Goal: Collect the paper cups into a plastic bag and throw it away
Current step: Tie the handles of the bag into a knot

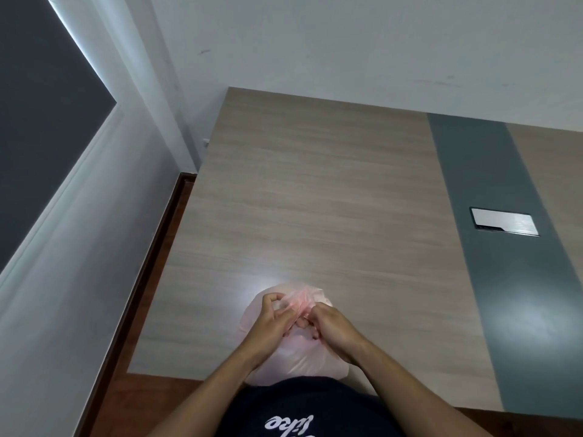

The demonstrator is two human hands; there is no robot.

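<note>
— What has the left hand (277,313) got?
— Its grip is closed on the bunched top of the pink plastic bag (296,357); the fingers pinch the gathered film just right of the knuckles.
— And the bag itself?
— Below and between both grips, sitting on the wooden worktop (315,200) at its near edge; any cups inside cannot be made out.
— The right hand (331,326)?
— Its grip is likewise closed on the same gathered neck, touching the left; far to its right a flat silver plate (504,222) lies in the grey strip (492,184).
</note>
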